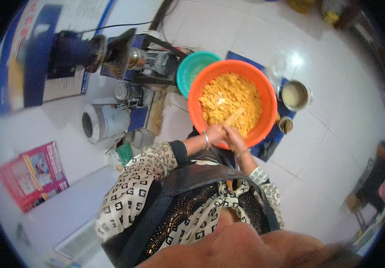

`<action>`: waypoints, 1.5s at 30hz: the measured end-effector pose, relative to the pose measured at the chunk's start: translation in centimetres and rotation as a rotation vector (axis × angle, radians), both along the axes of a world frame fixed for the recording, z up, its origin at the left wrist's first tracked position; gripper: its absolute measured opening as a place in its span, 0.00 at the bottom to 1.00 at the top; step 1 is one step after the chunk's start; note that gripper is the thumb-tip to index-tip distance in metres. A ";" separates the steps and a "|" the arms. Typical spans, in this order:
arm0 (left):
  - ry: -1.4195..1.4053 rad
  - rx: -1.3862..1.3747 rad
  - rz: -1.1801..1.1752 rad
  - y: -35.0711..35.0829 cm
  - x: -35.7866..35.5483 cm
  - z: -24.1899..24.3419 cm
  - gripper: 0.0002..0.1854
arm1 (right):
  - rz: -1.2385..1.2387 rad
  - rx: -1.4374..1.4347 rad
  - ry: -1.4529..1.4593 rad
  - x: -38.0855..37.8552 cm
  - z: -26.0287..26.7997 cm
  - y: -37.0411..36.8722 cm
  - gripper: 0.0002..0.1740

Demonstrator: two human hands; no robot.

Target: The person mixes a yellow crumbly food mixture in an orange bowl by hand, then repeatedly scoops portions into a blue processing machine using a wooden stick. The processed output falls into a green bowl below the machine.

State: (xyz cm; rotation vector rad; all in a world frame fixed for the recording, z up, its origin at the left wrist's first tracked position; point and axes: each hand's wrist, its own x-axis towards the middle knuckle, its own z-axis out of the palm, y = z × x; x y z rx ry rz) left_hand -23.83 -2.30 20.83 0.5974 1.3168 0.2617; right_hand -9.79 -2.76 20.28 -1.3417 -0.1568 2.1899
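Note:
A large orange plastic basin (269,102) stands before me, holding a heap of yellow crumbly food (231,90). A flat wooden paddle (235,116) slopes down into the heap. Both of my hands close around its handle at the basin's near rim. My left hand (215,133), below a silver bangle, meets my right hand (234,138), which has a yellowish bangle at its wrist. Fingers hide most of the handle. Partly behind the orange basin sits a green basin (184,72).
Right of the basin, a metal pot (294,95) of pale liquid and a small metal container (285,125) stand by a blue mat (263,150). At left are a motor-driven machine (160,62), a white cylindrical machine (107,122) and a green bag (124,153).

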 end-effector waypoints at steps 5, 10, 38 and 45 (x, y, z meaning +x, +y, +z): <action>-0.191 -0.294 -0.217 0.2 -1.7 2.8 0.12 | -0.092 0.065 -0.037 0.0 2.3 1.6 0.13; 0.455 0.600 -0.348 9.5 -10.1 -5.6 0.22 | 0.231 0.309 -0.598 5.2 -1.4 2.9 0.14; 1.945 0.051 -1.437 45.6 -33.2 -19.6 0.28 | -0.164 0.304 -1.257 10.8 -8.6 -3.3 0.20; 1.894 -0.211 -1.274 48.0 -32.6 -21.9 0.42 | -0.160 0.308 -1.259 10.7 -9.2 -3.2 0.21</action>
